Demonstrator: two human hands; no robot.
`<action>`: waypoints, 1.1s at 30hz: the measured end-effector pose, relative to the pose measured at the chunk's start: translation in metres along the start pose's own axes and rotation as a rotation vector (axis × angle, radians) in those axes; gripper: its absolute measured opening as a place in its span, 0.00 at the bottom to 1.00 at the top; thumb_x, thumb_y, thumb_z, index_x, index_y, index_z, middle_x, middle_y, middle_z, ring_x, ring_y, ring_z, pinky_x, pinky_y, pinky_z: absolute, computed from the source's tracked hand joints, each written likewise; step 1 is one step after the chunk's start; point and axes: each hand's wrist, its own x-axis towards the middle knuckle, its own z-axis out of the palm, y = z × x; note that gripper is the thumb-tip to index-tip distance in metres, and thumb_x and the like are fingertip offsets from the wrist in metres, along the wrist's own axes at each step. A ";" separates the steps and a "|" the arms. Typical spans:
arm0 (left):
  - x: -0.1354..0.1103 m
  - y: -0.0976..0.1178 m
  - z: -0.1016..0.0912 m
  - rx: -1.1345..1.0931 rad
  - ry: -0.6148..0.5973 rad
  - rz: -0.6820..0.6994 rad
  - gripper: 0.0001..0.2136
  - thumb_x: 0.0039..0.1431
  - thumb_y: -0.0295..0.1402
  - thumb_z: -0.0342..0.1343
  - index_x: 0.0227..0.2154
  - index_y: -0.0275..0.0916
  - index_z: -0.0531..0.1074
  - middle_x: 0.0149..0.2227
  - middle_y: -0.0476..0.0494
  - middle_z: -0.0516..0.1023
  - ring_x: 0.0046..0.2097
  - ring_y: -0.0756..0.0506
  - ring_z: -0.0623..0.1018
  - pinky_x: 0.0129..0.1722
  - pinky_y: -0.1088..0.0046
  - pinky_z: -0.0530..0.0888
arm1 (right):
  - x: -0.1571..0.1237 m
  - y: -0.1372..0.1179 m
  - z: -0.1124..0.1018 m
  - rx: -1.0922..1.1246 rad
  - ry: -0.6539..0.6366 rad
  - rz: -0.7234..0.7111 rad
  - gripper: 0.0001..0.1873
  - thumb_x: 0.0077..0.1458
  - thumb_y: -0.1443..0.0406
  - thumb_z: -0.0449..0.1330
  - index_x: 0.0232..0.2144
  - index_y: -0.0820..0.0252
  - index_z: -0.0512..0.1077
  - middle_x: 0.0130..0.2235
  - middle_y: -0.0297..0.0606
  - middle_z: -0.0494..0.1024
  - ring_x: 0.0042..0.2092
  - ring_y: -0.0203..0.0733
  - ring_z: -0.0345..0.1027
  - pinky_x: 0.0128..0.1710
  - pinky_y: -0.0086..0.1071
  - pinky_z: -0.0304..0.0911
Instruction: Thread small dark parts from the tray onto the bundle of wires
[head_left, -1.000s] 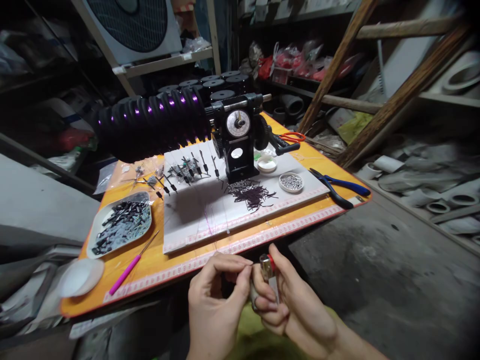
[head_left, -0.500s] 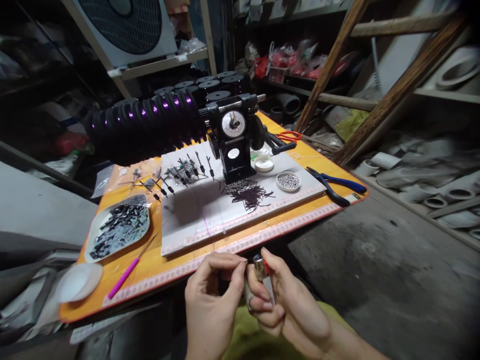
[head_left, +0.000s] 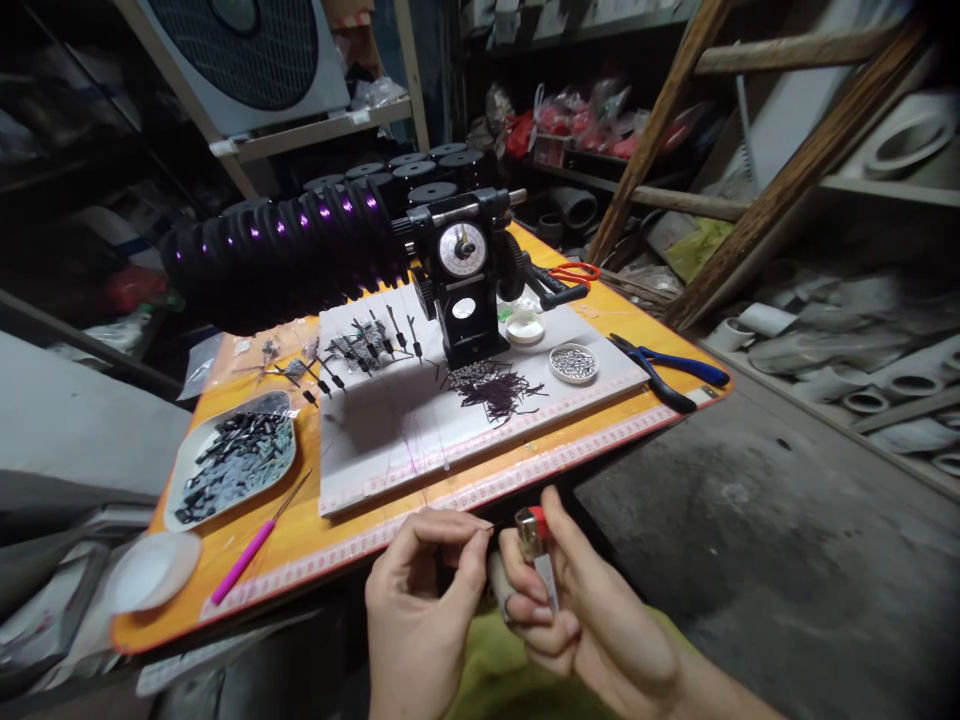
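My right hand (head_left: 577,610) is closed round a cigarette lighter (head_left: 534,535) with a metal top and a red button; the thumb is raised just off the button, and no flame shows. Beside it, my left hand (head_left: 431,590) pinches thumb and forefinger together on something too small to make out, its tip close to the lighter's top. Both hands are in front of the table's near edge. Beyond them, a black winding machine (head_left: 469,270) with a dial and crank carries a row of black spools (head_left: 277,250) wound with purple line.
On the white board (head_left: 360,480) lie dark short pieces (head_left: 499,395) and a dish of small metal bits (head_left: 574,363). Pliers (head_left: 667,370) lie right; a tray of dark and grey pieces (head_left: 184,500) and a pink-handled hook tool (head_left: 244,562) lie left. A wooden ladder (head_left: 660,130) leans behind.
My right hand has moved slightly right with the lighter, away from my left fingertips, and its thumb has lifted off the red button. My left hand keeps its pinch.
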 end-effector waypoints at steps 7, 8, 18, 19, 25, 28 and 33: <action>-0.003 -0.001 0.004 -0.107 0.120 -0.072 0.06 0.49 0.26 0.67 0.24 0.40 0.76 0.28 0.49 0.80 0.34 0.50 0.78 0.36 0.81 0.75 | -0.012 -0.105 -0.060 -1.301 0.891 -0.845 0.23 0.64 0.46 0.43 0.44 0.55 0.66 0.44 0.45 0.72 0.46 0.50 0.67 0.43 0.39 0.63; -0.004 -0.001 0.006 -0.131 0.147 -0.089 0.06 0.49 0.28 0.68 0.24 0.40 0.76 0.28 0.50 0.80 0.34 0.50 0.78 0.37 0.82 0.74 | -0.011 -0.128 -0.072 -1.376 0.979 -0.861 0.22 0.63 0.47 0.47 0.43 0.56 0.68 0.45 0.48 0.72 0.50 0.55 0.65 0.47 0.43 0.60; -0.002 0.006 0.009 -0.372 0.215 -0.282 0.12 0.40 0.36 0.74 0.21 0.39 0.76 0.26 0.51 0.80 0.31 0.53 0.79 0.36 0.87 0.74 | 0.020 -0.207 -0.104 -1.798 0.964 -0.916 0.16 0.58 0.61 0.56 0.42 0.65 0.78 0.43 0.54 0.76 0.49 0.61 0.66 0.51 0.54 0.58; -0.001 0.007 0.010 -0.391 0.221 -0.296 0.12 0.39 0.36 0.74 0.21 0.39 0.76 0.26 0.51 0.80 0.31 0.53 0.79 0.36 0.86 0.74 | 0.016 -0.193 -0.094 -1.797 0.942 -0.976 0.17 0.60 0.61 0.54 0.44 0.65 0.77 0.46 0.54 0.75 0.51 0.59 0.65 0.53 0.53 0.57; 0.001 0.012 0.014 -0.496 0.110 -0.349 0.10 0.42 0.33 0.73 0.21 0.37 0.76 0.25 0.49 0.80 0.30 0.51 0.79 0.34 0.82 0.75 | -0.010 -0.074 -0.017 -1.467 0.204 -1.025 0.14 0.57 0.69 0.63 0.46 0.51 0.76 0.38 0.37 0.78 0.38 0.40 0.73 0.38 0.31 0.69; -0.001 0.013 0.013 -0.559 0.088 -0.390 0.10 0.43 0.31 0.73 0.22 0.37 0.76 0.26 0.49 0.80 0.30 0.49 0.80 0.34 0.77 0.76 | -0.006 -0.041 0.002 -1.165 0.136 -0.905 0.17 0.55 0.70 0.65 0.45 0.47 0.78 0.36 0.35 0.78 0.37 0.40 0.73 0.37 0.31 0.70; -0.005 0.013 0.006 -0.489 0.095 -0.350 0.08 0.45 0.31 0.71 0.23 0.38 0.77 0.27 0.48 0.81 0.32 0.49 0.80 0.37 0.78 0.76 | 0.008 -0.025 0.000 -0.811 0.255 -0.776 0.06 0.53 0.67 0.68 0.33 0.48 0.83 0.34 0.38 0.79 0.32 0.39 0.73 0.29 0.29 0.70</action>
